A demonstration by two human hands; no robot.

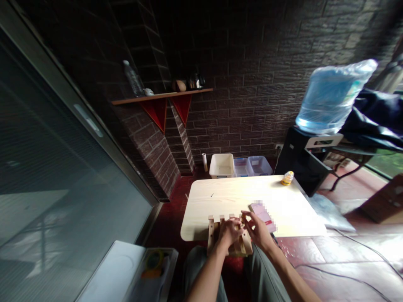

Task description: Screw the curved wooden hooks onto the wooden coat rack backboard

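A small wooden frame (211, 237) with upright posts and slats rests at the table's near edge, over my knees. My left hand (230, 231) lies over its middle, fingers curled in toward the right-hand post. Beside it my right hand (258, 230) has its thumb and fingers closed together at the top of that post. Something small and yellowish shows between the fingertips of both hands; its kind is too small to make out. A pink flat rectangular thing (263, 217), partly blurred, lies just beyond my right hand.
The pale table (201, 205) bears a small dark stick-like piece (212, 195) and a yellow-and-white container (287, 178). Behind it stand a cream bin (222, 165) and clear bins (260, 165). A water dispenser (302, 159) is at right, an open plastic box (157, 268) at lower left.
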